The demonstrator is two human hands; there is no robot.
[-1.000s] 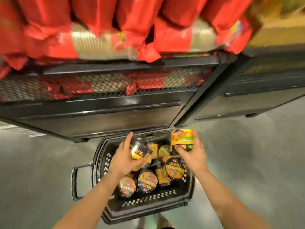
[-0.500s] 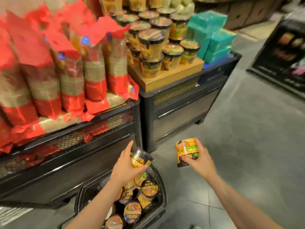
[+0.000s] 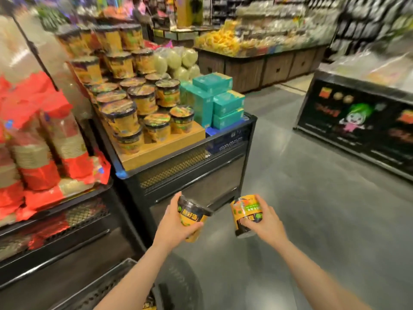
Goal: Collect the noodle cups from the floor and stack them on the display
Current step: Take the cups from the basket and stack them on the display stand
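Noodle cups fill both hands in the head view. The left hand (image 3: 173, 222) grips a tilted cup (image 3: 192, 217) with a black rim, fingers wrapped around its yellow side. The right hand (image 3: 262, 221) holds another cup (image 3: 244, 217), turned over with its dark lid end pointing down, thumb and fingers curled round its side. Both cups hang above the grey floor (image 3: 312, 198), just in front of the black display stand (image 3: 192, 175).

On that stand a wooden riser (image 3: 165, 148) carries the stacked noodle cups (image 3: 134, 104), piled in tiers. Just right of them sit teal boxes (image 3: 214, 99). To the left, red bags (image 3: 44, 142) crowd a neighbouring rack. The edge of a black basket (image 3: 111, 285) shows at the bottom, beside the left forearm. Across the aisle stands a black counter (image 3: 362, 121) with cartoon pictures, and behind it blurred shelves of goods.
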